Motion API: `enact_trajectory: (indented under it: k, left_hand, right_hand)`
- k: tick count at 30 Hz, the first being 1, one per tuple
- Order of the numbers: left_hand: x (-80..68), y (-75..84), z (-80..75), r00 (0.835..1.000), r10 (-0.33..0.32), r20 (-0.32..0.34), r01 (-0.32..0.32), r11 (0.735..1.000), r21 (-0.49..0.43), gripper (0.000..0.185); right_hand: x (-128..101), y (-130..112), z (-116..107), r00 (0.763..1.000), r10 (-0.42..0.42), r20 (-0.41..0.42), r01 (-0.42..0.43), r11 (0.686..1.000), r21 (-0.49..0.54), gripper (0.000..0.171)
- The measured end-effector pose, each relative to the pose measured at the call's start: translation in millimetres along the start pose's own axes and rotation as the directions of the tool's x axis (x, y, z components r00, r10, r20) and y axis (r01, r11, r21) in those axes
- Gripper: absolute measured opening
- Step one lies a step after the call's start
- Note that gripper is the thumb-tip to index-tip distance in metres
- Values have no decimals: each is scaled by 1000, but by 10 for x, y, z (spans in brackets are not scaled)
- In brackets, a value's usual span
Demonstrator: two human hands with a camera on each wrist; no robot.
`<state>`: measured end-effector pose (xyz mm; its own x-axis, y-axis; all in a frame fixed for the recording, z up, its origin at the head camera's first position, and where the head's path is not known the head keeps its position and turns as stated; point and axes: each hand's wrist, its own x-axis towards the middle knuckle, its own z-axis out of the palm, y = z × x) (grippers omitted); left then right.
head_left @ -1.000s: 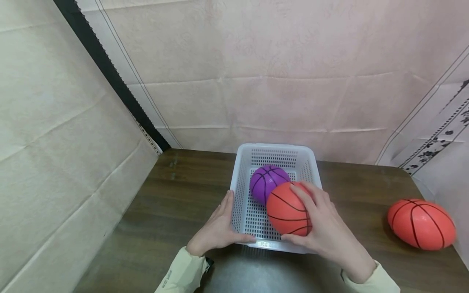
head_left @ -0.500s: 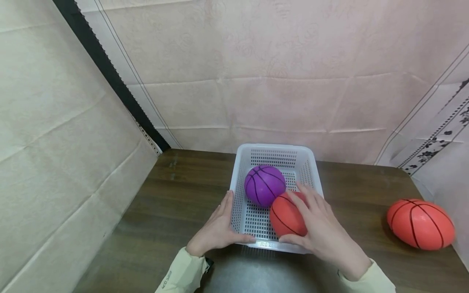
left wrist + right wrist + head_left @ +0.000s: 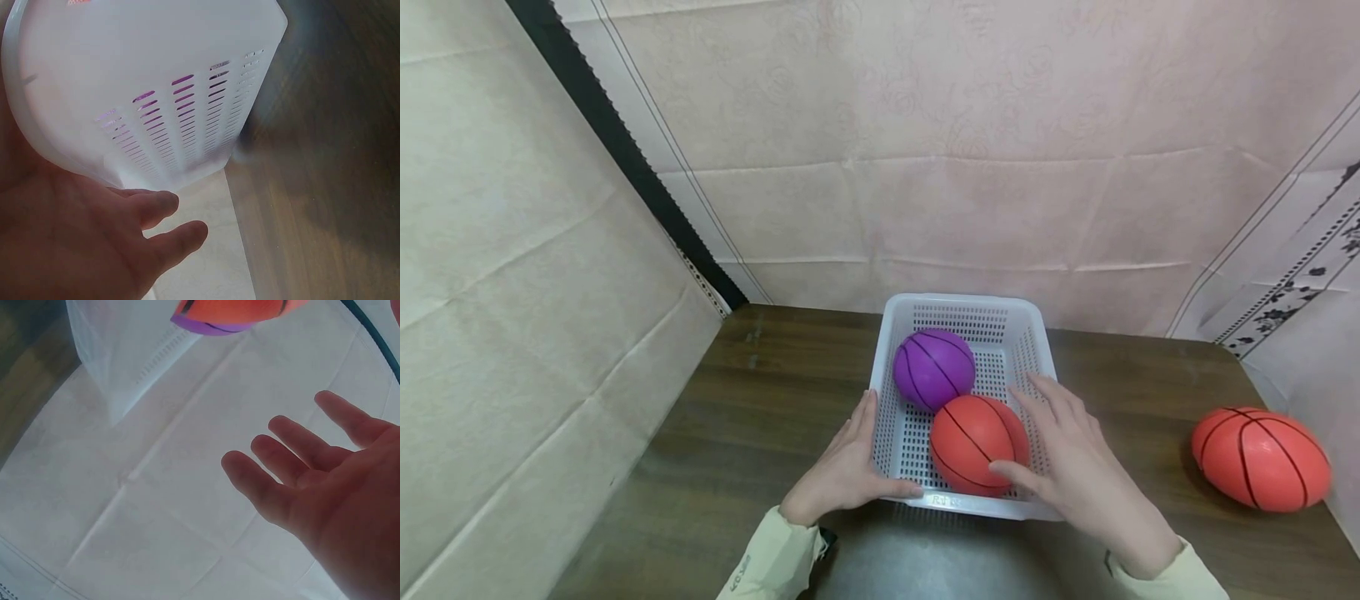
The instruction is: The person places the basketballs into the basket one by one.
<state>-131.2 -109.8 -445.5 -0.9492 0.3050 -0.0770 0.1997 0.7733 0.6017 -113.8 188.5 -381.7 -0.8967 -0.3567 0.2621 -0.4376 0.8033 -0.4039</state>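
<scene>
Hands at the basket, orange ball lying just off the right fingertips

Sleeves, pale yellow-green, enter from the near table edge. Left hand lies flat against the near-left corner of the white perforated plastic basket, fingers straight along its left wall, thumb along the front rim; the left wrist view shows the same, fingers relaxed beside the slotted wall. It presses, it does not clutch.

Right hand hovers at the basket's near-right corner, fingers spread and straight, holding nothing. Thumb tip looks to touch or nearly touch the round orange rubber basketball-patterned ball; cannot tell which. That ball sits inside the basket, near end, directly left of the right fingers. Right hand is plainly the nearer one; the left is parted from it by the basket wall.

Behind and touching it, toward the far-left, sits a round purple ball with black seams.

Well apart to the right, on the dark wooden table, rests a second orange ball.

Beyond: creased pale cloth backdrop.
</scene>
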Motion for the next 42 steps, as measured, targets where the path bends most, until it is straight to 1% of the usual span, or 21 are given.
enact_trajectory:
  k: [5, 10, 13, 17, 20, 22, 26, 28, 32, 35, 39, 42]
  left_hand:
    - [3, -5, 3, 1000, 8, 3, -8, 1000, -6, 141]
    - [1, -10, 2, 1000, 8, 9, -8, 1000, -9, 141]
    - [1, -10, 1, 1000, 9, 8, -8, 1000, -16, 140]
    - [6, -8, 4, 1000, 12, 7, -12, 1000, -23, 140]
    - [10, -4, 8, 1000, 12, 7, -12, 1000, -23, 140]
    - [12, -5, 12, 1000, 14, 7, -13, 1000, -23, 140]
    - [13, -10, 16, 1000, 13, 3, -13, 1000, -21, 141]
    - [15, -10, 16, 1000, 10, 1, -10, 1000, -19, 141]
    - [17, -7, 16, 1000, -2, 1, 2, 1000, -14, 141]
    - [18, -2, 14, 1000, -13, 2, 13, 1000, -19, 141]
    - [16, -2, 13, 1000, -16, 4, 16, 1000, -20, 141]
    - [14, -2, 15, 1000, -15, 9, 15, 1000, -13, 141]
  right_hand:
    - [-31, 58, -33, 999, 23, -32, -22, 1000, 12, 89]
    - [-81, 143, -107, 993, 67, -93, -64, 997, 30, 92]
    - [-115, 225, -162, 985, 90, -148, -84, 995, 51, 92]
    - [-164, 383, -261, 964, 123, -237, -111, 992, 62, 93]
    - [-210, 524, -355, 938, 173, -300, -162, 985, 61, 94]
    - [-240, 629, -415, 917, 200, -346, -191, 980, 62, 94]
    - [-300, 814, -519, 874, 274, -400, -272, 960, 63, 96]
    - [-335, 890, -555, 857, 319, -405, -324, 944, 59, 96]
    - [-404, 1020, -598, 832, 401, -384, -411, 910, 60, 96]
    - [-454, 1106, -625, 809, 462, -364, -464, 882, 86, 97]
    - [-501, 1220, -656, 752, 538, -382, -530, 837, 136, 97]
    - [-531, 1298, -683, 702, 602, -381, -593, 790, 157, 100]
